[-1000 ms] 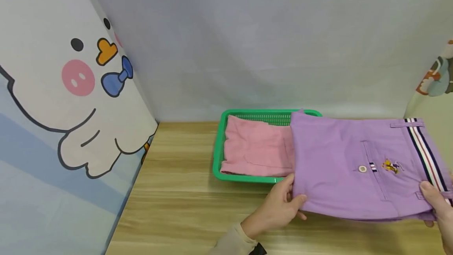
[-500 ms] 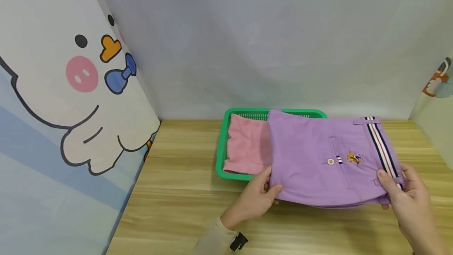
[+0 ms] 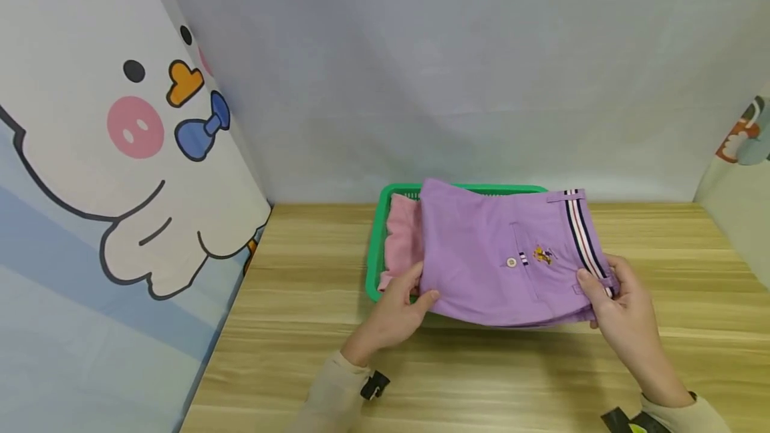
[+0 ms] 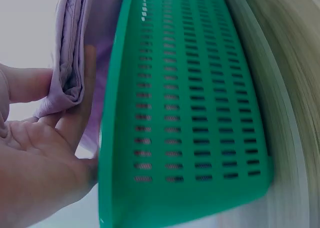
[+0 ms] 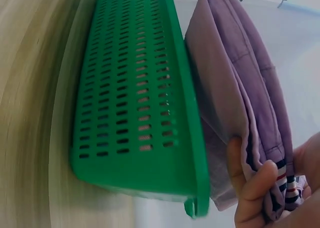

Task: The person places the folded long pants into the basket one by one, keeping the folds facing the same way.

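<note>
Folded purple trousers [image 3: 475, 252], with a striped waistband, a button and a small embroidered figure, hang over the green basket [image 3: 374, 246]. My left hand [image 3: 394, 316] pinches their left front corner, thumb on top and fingers beneath. At the waistband end my right hand [image 3: 625, 313] grips the other front corner the same way. Pink folded cloth [image 3: 402, 239] lies in the basket, mostly hidden under the trousers. In the left wrist view the folded layers [image 4: 72, 53] sit between thumb and fingers, beside the basket's slotted wall [image 4: 190, 113]. The right wrist view shows the layered waistband [image 5: 285, 183] in my right hand.
The basket stands on a wood-grain table [image 3: 289, 272], close to the grey-white backdrop [image 3: 457, 85]. A cartoon-printed panel [image 3: 120, 219] slopes along the left side. Another pale printed panel [image 3: 734, 199] borders the right.
Both hands have carried the purple trousers leftward and slightly away from me, from right of the basket to over it. More of the pink cloth is covered now.
</note>
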Motion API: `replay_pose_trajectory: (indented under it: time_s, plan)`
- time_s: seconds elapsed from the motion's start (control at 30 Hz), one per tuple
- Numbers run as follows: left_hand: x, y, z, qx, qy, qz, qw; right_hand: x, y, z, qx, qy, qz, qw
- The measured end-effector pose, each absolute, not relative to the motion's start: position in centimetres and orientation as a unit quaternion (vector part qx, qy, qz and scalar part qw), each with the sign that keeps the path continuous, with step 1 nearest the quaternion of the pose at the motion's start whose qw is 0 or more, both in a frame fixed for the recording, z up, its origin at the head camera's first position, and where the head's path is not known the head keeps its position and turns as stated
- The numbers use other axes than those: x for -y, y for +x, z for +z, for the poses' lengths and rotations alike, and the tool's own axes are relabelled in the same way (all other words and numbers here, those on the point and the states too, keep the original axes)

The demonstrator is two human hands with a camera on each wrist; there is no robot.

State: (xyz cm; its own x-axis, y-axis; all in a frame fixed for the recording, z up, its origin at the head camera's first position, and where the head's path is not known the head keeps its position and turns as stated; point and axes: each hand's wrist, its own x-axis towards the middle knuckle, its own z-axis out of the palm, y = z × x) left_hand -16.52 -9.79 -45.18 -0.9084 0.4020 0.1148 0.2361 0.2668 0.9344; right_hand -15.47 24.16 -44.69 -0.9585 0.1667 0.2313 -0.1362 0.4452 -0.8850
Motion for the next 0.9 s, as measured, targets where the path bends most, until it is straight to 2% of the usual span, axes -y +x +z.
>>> replay_pose_trajectory:
  time_s: [0.3, 0.5, 0.6, 0.83, 0.9]
  plan:
    - [11.6, -17.5, -45.6, -0.777, 0.157, 0.606, 0.063, -21.7, -17.5, -45.5, 0.85, 0.011, 0.512, 0.126]
    - [12.1, -17.6, -46.1, -0.785, 0.144, 0.601, 0.046, -20.5, -18.2, -45.7, 0.863, 0.035, 0.484, 0.143]
    - [12.0, -17.7, -46.3, -0.805, 0.133, 0.578, 0.025, -20.3, -18.5, -46.0, 0.875, 0.033, 0.459, 0.148]
    - [11.3, -17.7, -45.8, -0.874, 0.084, 0.477, -0.038, -19.7, -19.1, -45.7, 0.924, 0.032, 0.364, 0.114]
    - [10.9, -17.6, -45.8, -0.898, 0.072, 0.43, -0.062, -19.3, -19.2, -45.7, 0.931, 0.035, 0.343, 0.123]
